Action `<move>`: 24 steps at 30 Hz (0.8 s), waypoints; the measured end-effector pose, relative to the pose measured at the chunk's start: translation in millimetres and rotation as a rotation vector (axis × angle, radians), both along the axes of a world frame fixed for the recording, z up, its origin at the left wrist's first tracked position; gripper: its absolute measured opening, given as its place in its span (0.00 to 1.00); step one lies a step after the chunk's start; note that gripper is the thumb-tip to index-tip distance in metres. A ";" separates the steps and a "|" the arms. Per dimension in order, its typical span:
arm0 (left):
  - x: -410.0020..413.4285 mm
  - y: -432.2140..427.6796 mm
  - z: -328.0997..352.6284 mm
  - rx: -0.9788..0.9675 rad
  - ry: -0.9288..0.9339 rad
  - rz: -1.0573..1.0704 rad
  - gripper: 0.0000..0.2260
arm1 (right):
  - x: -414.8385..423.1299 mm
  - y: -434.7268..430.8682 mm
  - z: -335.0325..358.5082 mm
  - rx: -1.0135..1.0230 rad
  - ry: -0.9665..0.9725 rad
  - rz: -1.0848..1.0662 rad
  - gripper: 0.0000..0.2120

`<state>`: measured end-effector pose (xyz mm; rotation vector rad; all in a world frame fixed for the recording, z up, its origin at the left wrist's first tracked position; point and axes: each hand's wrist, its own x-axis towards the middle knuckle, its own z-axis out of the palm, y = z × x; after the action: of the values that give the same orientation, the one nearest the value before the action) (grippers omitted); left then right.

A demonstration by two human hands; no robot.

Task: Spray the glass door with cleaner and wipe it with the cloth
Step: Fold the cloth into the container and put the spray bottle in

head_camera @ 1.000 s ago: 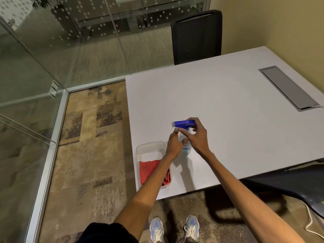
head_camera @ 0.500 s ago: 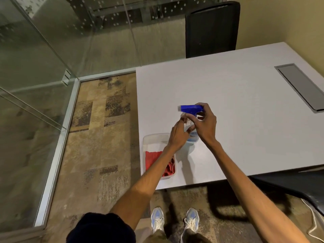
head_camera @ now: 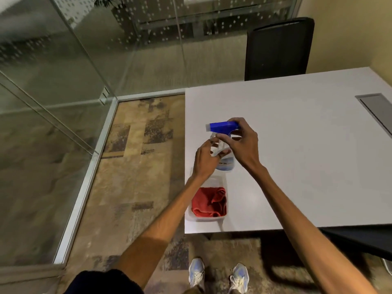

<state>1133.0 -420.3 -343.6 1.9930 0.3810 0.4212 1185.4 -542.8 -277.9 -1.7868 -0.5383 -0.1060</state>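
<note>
A clear spray bottle (head_camera: 225, 164) with a blue trigger head stands on the white table (head_camera: 297, 145) near its left edge. My right hand (head_camera: 241, 143) grips the bottle's neck just under the blue head. My left hand (head_camera: 206, 158) rests against the bottle's left side, fingers curled on it. A red cloth (head_camera: 210, 201) lies crumpled in a clear plastic tub (head_camera: 206, 218) at the table's near left corner. The glass door (head_camera: 42, 85) runs along the left of the view.
A black chair (head_camera: 277, 47) stands behind the table's far edge. A grey cable hatch (head_camera: 377, 109) is set into the table at the right. Patterned carpet (head_camera: 135, 166) lies between table and glass. My shoes (head_camera: 218, 276) show at the bottom, and a dark chair seat (head_camera: 360, 240) at lower right.
Both hands stay on the spray bottle. The view has shifted, so the table and bottle sit further right and the glass takes up more of the left.
</note>
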 end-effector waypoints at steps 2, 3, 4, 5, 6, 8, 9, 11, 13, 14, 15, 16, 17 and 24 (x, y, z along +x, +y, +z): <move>-7.2 8.4 0.0 0.009 0.002 0.006 0.20 | -3.7 8.6 -1.8 -0.004 0.001 0.023 0.22; -10.7 11.5 -1.1 0.005 0.006 0.012 0.20 | -5.6 12.4 -3.7 -0.005 0.006 0.034 0.22; -14.0 14.2 -2.7 0.001 0.014 0.022 0.20 | -7.3 16.0 -5.9 -0.009 0.012 0.049 0.22; -17.1 16.7 -5.7 -0.006 0.028 0.036 0.19 | -8.6 19.2 -8.5 -0.017 0.018 0.068 0.22; -19.9 19.0 -9.6 -0.016 0.044 0.054 0.18 | -9.4 21.8 -11.5 -0.029 0.025 0.093 0.22; -26.5 21.4 -18.2 -0.038 0.059 0.088 0.15 | -12.0 25.7 -16.9 -0.042 0.051 0.156 0.22; -29.9 21.7 -21.8 -0.037 0.058 0.096 0.15 | -13.9 27.1 -19.0 -0.043 0.063 0.178 0.22; -36.0 22.6 -28.0 -0.015 0.065 0.105 0.15 | -17.3 29.0 -24.5 -0.037 0.077 0.197 0.20; -40.8 24.4 -32.5 -0.036 0.084 0.107 0.15 | -21.1 31.1 -30.0 -0.033 0.074 0.198 0.19; -42.5 25.0 -34.0 -0.059 0.093 0.097 0.15 | -22.6 31.9 -32.6 -0.040 0.073 0.196 0.18; -43.3 25.7 -35.6 -0.062 0.101 0.087 0.15 | -23.4 33.0 -35.3 -0.050 0.079 0.194 0.18; -43.7 26.2 -37.1 -0.045 0.107 0.083 0.15 | -23.9 33.7 -38.3 -0.061 0.090 0.190 0.18; -44.1 26.2 -39.0 -0.025 0.115 0.077 0.15 | -24.7 34.3 -41.5 -0.072 0.103 0.187 0.18; -46.0 21.4 -50.8 -0.026 0.194 0.056 0.16 | -28.9 33.4 -64.8 -0.120 0.166 0.166 0.16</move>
<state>1087.0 -398.9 -394.4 2.0075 0.5617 0.2562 1156.5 -509.4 -342.7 -1.8397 -0.5803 0.1918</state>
